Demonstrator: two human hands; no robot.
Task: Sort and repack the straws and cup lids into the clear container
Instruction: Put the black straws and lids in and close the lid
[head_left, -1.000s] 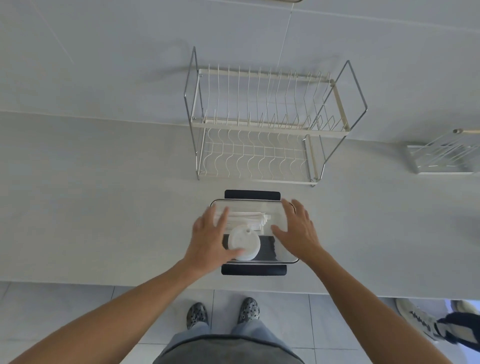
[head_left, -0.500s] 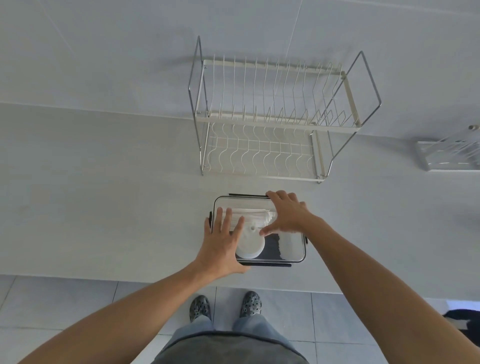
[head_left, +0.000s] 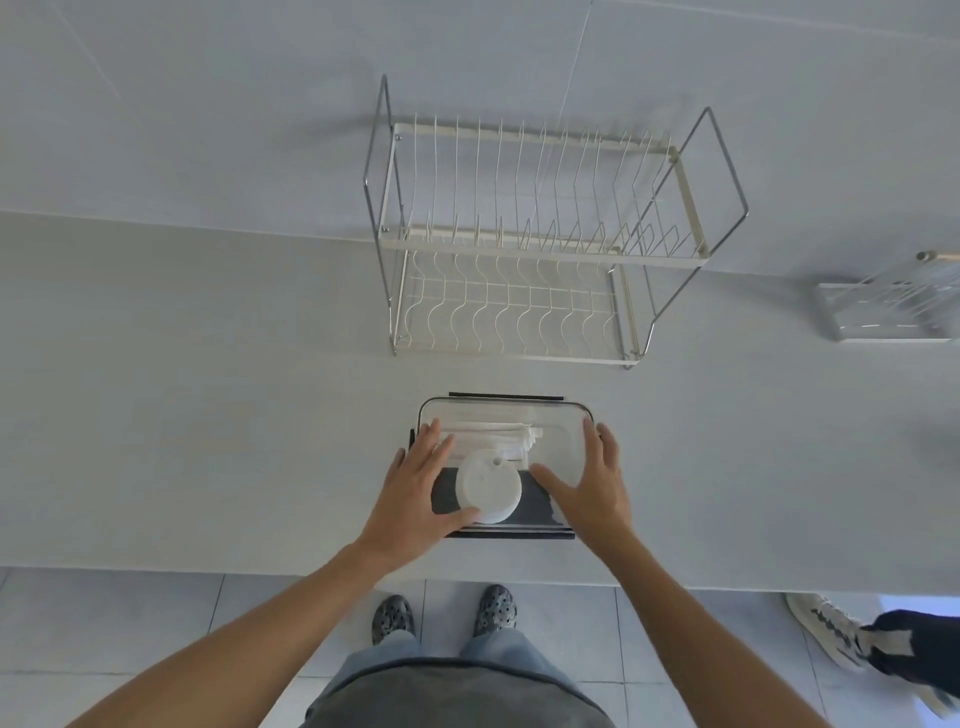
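Note:
A clear rectangular container (head_left: 558, 410) with dark clasps stands on the white counter near its front edge. Inside lie white wrapped straws (head_left: 493, 434) along the far side and a stack of round white cup lids (head_left: 488, 488) in front of them. A clear lid covers the container. My left hand (head_left: 413, 491) lies flat on the lid's left part with fingers spread and straight. My right hand (head_left: 589, 483) lies flat on the right part, fingers straight along the right edge.
A two-tier wire dish rack (head_left: 524, 244) stands behind the container against the wall. A smaller rack (head_left: 893, 306) sits at the far right. Another person's shoe (head_left: 826, 629) is on the tiled floor at the lower right.
My right hand has moved from the lid's far middle to its right side. The far and near clasps, folded out a second ago, now lie against the container.

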